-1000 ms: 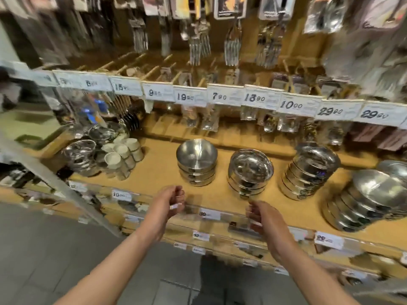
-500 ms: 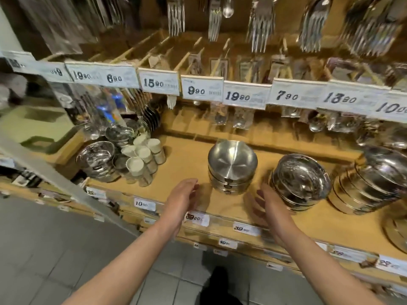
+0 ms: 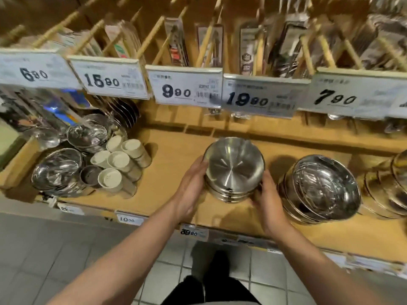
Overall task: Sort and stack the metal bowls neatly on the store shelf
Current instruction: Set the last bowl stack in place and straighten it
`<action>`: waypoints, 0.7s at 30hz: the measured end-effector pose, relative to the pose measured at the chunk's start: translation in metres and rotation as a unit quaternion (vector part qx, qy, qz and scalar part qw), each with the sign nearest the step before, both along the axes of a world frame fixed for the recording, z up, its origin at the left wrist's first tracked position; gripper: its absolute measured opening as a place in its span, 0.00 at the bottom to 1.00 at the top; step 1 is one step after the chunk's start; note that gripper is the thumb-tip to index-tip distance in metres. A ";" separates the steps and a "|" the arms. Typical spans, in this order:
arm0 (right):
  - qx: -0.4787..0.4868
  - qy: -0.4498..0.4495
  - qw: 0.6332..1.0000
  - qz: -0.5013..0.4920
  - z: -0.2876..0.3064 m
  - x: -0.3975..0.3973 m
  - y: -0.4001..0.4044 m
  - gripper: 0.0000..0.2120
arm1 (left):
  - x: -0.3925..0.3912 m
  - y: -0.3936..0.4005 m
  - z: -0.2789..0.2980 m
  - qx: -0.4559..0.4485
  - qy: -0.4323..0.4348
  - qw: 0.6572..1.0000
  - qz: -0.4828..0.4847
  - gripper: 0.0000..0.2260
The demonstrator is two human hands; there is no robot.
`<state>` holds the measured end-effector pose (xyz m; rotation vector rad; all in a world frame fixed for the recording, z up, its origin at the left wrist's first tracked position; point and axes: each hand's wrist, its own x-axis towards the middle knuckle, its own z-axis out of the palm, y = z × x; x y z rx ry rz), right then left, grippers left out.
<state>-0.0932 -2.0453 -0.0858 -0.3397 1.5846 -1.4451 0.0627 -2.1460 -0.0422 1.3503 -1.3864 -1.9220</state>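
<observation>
Wooden shelf (image 3: 176, 155) carries five beige cups (image 3: 119, 160); two hands (image 3: 191, 190) clasp one bowl stack (image 3: 234, 168).

upper rail price tags (image 3: 184, 89) 6.90, 15.90, 9.90, 19.90, 7.90, shelf-edge tags (image 3: 193, 232) 10.90, 39.90

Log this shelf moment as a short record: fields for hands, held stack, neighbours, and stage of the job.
left hand: cupped against the left side of the bowl stack
right hand: cupped against the stack's lower right side
bowl stack: nested steel bowls, upright on the wooden shelf
right neighbour: tilted stack of wrapped bowls, apart from the held one
left neighbour: cream cups lying on their sides, beside wrapped metal bowls
stage: stack gripped from both sides; lift not evident
</observation>
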 end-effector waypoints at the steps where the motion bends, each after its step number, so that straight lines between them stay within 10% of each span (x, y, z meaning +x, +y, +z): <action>1: 0.001 -0.002 1.000 0.001 0.000 0.001 0.000 0.15 | 0.001 -0.001 -0.002 0.002 0.003 1.000 -0.002 0.13; 21: 0.030 -0.066 0.994 -0.085 -0.006 0.032 0.047 0.21 | 0.036 0.004 -0.020 0.046 -0.018 0.995 0.091 0.14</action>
